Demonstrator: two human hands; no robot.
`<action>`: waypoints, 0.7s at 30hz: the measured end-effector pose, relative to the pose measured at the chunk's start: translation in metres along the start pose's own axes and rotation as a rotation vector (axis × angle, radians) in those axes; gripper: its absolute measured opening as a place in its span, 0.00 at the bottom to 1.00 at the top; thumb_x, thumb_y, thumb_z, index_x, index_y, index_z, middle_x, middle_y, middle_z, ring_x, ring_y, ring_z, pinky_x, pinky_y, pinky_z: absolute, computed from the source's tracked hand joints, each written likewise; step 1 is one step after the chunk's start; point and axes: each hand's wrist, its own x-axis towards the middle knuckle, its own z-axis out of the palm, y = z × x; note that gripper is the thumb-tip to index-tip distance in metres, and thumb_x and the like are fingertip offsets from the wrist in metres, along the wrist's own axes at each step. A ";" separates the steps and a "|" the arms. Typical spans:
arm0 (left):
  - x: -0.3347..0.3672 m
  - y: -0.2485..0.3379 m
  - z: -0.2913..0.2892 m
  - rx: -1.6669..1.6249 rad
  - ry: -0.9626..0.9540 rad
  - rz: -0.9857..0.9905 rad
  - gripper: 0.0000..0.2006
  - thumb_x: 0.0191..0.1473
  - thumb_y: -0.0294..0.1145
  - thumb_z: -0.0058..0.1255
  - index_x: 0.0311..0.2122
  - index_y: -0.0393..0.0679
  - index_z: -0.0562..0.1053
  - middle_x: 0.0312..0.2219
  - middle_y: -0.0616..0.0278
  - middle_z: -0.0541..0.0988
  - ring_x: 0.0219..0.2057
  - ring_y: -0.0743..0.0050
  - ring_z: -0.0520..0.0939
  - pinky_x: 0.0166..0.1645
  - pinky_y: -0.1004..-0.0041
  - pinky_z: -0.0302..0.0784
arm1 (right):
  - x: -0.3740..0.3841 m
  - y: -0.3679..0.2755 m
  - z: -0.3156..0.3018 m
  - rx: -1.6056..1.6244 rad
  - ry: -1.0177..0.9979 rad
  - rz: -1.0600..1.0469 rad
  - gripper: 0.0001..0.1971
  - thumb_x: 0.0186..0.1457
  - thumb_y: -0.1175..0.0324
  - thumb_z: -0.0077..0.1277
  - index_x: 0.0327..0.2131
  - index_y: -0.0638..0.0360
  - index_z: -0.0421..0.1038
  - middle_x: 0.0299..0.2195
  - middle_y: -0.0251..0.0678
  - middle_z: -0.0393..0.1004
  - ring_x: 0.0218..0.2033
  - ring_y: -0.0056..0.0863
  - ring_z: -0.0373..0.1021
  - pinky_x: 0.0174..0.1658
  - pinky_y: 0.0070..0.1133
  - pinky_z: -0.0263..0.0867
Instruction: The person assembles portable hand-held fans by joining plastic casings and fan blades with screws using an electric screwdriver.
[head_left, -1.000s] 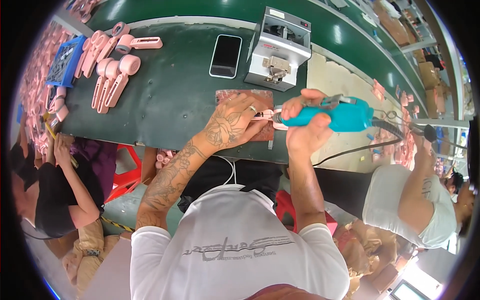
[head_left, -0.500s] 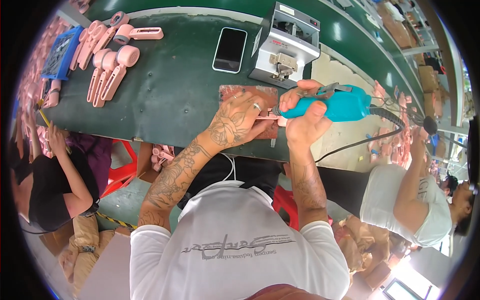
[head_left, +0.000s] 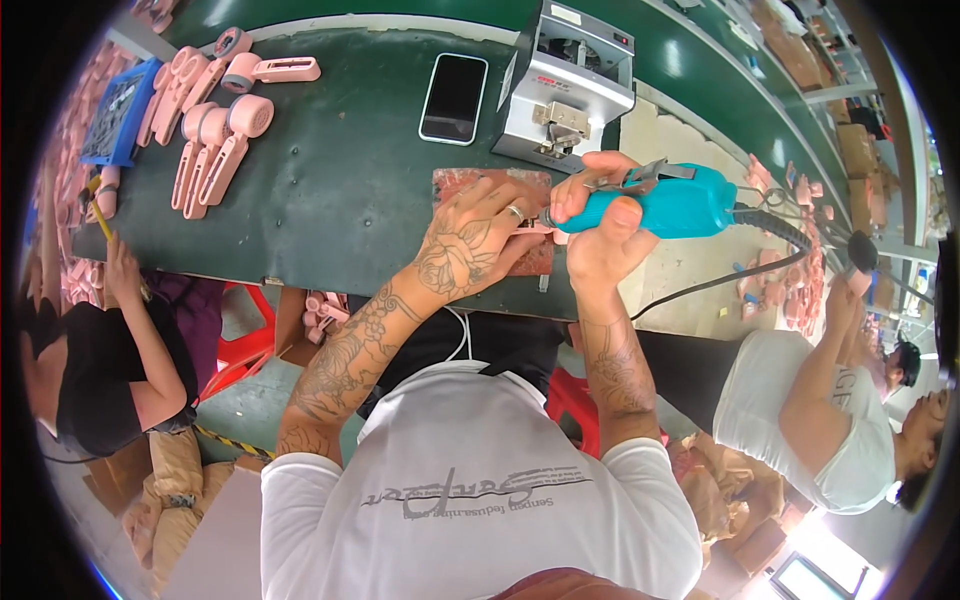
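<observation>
Pink plastic piece (head_left: 537, 230) on a reddish mat (head_left: 450, 181) near the near edge of the green surface (head_left: 340, 160), the fingers of the left hand (head_left: 466, 234) grasping it; the right hand (head_left: 598, 254) has its fingers clenched around a teal power tool (head_left: 685, 202), nose at the piece; towards the far edge, a phone (head_left: 453, 98) and grey machine (head_left: 568, 85); pink round-headed units (head_left: 228, 163) near the far left corner

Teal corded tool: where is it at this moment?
In the head view, the teal corded tool is in the right hand, right of centre, lower in the picture than the grey machine, nose toward the left hand.
</observation>
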 end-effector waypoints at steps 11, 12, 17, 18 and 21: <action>0.011 -0.016 -0.002 -0.016 -0.153 0.032 0.17 0.53 0.44 0.60 0.44 0.45 0.78 0.45 0.63 0.78 0.47 0.59 0.75 0.54 0.56 0.70 | 0.049 0.002 -0.008 -0.010 0.109 -0.189 0.27 0.64 0.47 0.51 0.43 0.69 0.69 0.22 0.32 0.71 0.22 0.20 0.69 0.27 0.18 0.64; 0.010 -0.015 0.000 0.004 -0.176 0.080 0.18 0.54 0.45 0.59 0.44 0.45 0.78 0.46 0.63 0.78 0.48 0.59 0.75 0.54 0.55 0.69 | 0.057 0.004 -0.007 -0.079 0.120 -0.183 0.25 0.65 0.49 0.51 0.42 0.69 0.70 0.22 0.32 0.71 0.22 0.19 0.68 0.27 0.18 0.64; 0.005 -0.014 0.003 0.021 -0.162 0.043 0.22 0.55 0.50 0.57 0.48 0.45 0.77 0.45 0.61 0.78 0.47 0.57 0.75 0.54 0.56 0.69 | 0.076 0.031 -0.005 -0.224 0.047 -0.231 0.22 0.66 0.51 0.50 0.39 0.66 0.69 0.21 0.33 0.70 0.22 0.23 0.70 0.26 0.21 0.66; 0.007 -0.014 0.003 0.022 -0.161 0.041 0.22 0.55 0.50 0.57 0.48 0.45 0.77 0.45 0.61 0.78 0.47 0.57 0.75 0.54 0.56 0.69 | 0.077 0.036 -0.006 -0.191 0.048 -0.233 0.20 0.66 0.53 0.51 0.37 0.64 0.68 0.21 0.33 0.69 0.22 0.23 0.69 0.26 0.21 0.66; 0.011 -0.010 0.002 0.067 -0.177 -0.007 0.23 0.55 0.50 0.57 0.50 0.45 0.76 0.44 0.60 0.79 0.46 0.57 0.76 0.53 0.56 0.70 | 0.077 0.042 -0.006 -0.160 0.036 -0.233 0.19 0.66 0.53 0.51 0.37 0.64 0.68 0.21 0.33 0.69 0.22 0.24 0.69 0.26 0.21 0.66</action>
